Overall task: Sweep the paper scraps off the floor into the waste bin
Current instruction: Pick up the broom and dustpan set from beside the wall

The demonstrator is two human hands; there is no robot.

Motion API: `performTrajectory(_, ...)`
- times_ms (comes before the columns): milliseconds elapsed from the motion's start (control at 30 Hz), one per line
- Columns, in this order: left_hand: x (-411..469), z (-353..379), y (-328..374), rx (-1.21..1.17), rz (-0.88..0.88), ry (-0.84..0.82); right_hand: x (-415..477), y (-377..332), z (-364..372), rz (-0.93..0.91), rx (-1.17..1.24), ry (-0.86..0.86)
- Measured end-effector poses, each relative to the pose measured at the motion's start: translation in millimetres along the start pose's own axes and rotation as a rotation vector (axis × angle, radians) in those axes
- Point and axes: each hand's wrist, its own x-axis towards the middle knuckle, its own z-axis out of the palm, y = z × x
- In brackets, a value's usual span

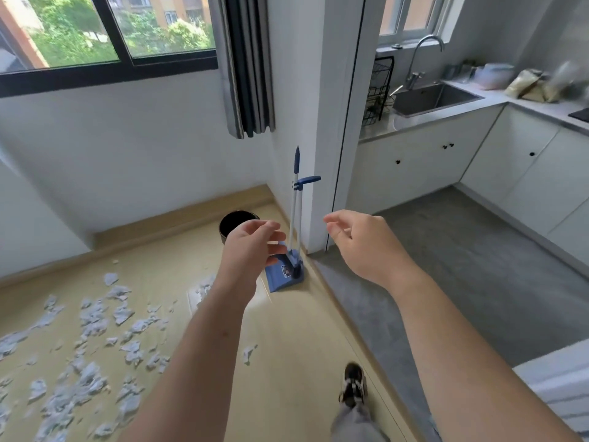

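Several pale blue-white paper scraps [92, 323] lie scattered over the yellow floor at the lower left. A black round waste bin [234, 223] stands by the far wall, partly hidden behind my left hand [251, 250]. A blue broom and dustpan set [294, 218] stands upright against the white wall corner, its dustpan [282, 277] on the floor. Both my hands are stretched out toward it, fingers apart and empty. My right hand [360, 244] hovers just right of the white handles, not touching them.
A white wall corner [318, 154] splits the yellow floor from a grey-floored kitchen with white cabinets [446, 167] and a steel sink [433, 97]. A dark curtain [248, 65] hangs by the window. My shoe [352, 386] is on the floor below.
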Motion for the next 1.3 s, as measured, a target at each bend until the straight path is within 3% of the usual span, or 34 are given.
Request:
performTrajectory(200,112.9,38.3,6.6,0.043,-0.014,0.047,134.9,57.5,26.3,0.034,0.044,-0.014)
performTrajectory(500,325.1,116.2,48.5,0.107,-0.174,0.193,403.3,135.9,48.9,0.195,0.030,-0.216)
performTrajectory(733,424.9,128.9,66.6,0.100,-0.248,0.313,544.8,150.4,82.6,0.343,0.048,-0.378)
performTrajectory(900,449.5,115.8,59.0,0.123,-0.311,0.378,602.2,163.9,122.6,0.424,0.087,-0.505)
performTrajectory(1300,447.3,65.4,10.9,0.045,-0.529,0.499,602.6,157.0,191.2,0.161,-0.177,-0.685)
